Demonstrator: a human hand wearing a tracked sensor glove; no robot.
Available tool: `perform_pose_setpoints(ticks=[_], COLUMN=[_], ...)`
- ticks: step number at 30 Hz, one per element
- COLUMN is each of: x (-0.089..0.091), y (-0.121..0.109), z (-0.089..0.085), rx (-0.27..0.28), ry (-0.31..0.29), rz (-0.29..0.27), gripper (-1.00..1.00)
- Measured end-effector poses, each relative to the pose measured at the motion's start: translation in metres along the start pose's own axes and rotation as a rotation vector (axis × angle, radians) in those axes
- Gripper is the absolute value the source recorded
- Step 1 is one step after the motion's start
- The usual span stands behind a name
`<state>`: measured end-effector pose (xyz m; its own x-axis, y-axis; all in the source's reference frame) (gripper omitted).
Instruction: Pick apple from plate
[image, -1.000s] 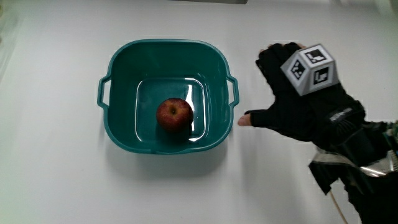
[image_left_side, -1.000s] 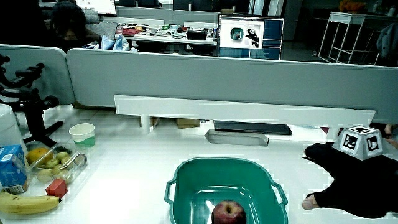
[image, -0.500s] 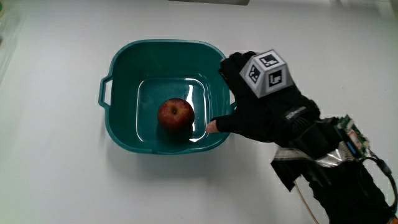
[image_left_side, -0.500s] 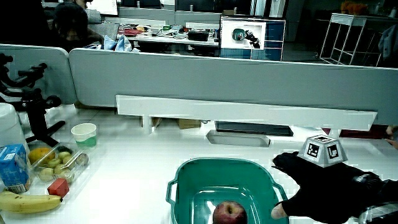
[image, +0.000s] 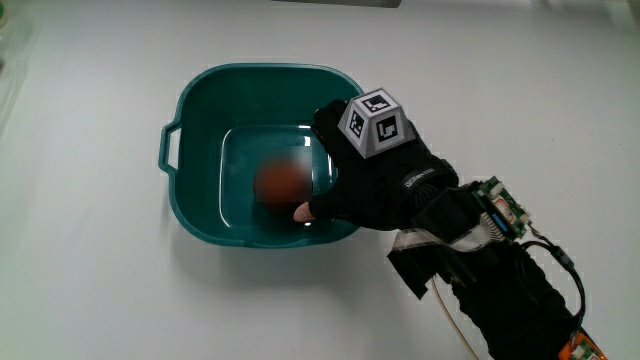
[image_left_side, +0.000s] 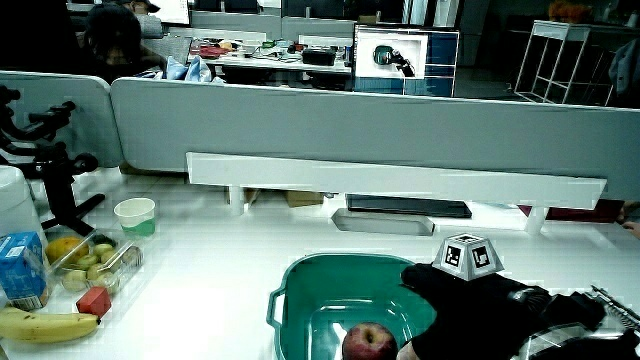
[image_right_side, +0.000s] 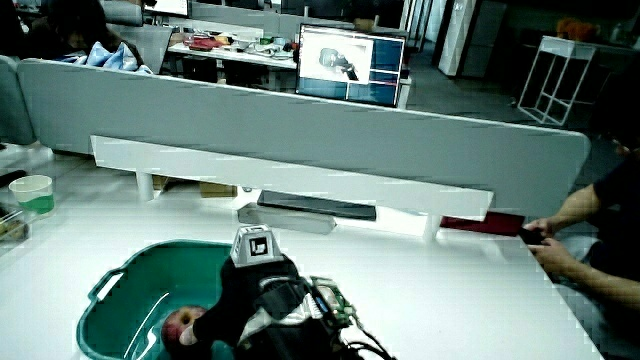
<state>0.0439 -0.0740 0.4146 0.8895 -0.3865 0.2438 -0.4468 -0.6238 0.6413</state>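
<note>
1. Reaching into the glossy teal tub (image: 200, 100), squarish with rounded corners and loop handles, is the hand (image: 375, 180).
2. Round red apple (image: 282, 183) sits on the tub's floor, thumb tip just beside it.
3. Fingers relaxed, holding nothing.

A white table (image_left_side: 220, 270) meets a low grey partition (image_left_side: 330, 125), with a lit monitor (image_right_side: 348, 65) and desks past it.
</note>
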Motion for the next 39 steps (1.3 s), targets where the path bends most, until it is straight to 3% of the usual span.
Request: perform_pose_setpoints(ticks=[17,26,32,33,39], x=[-0.029,-0.032,-0.031,-0.031,-0.030], y=[0.032,0.041,0.040,0.042,0.040], z=[-0.020,-0.029,-0.029,-0.031,-0.030], rx=[-0.060,-0.088,-0.071,-0.090,-0.036], ry=[-0.001,0.004,0.012,0.012,0.032], rz=[0.035,0.035,0.034,0.035,0.046], gripper=[0.00,0.00,0.00,0.00,0.08])
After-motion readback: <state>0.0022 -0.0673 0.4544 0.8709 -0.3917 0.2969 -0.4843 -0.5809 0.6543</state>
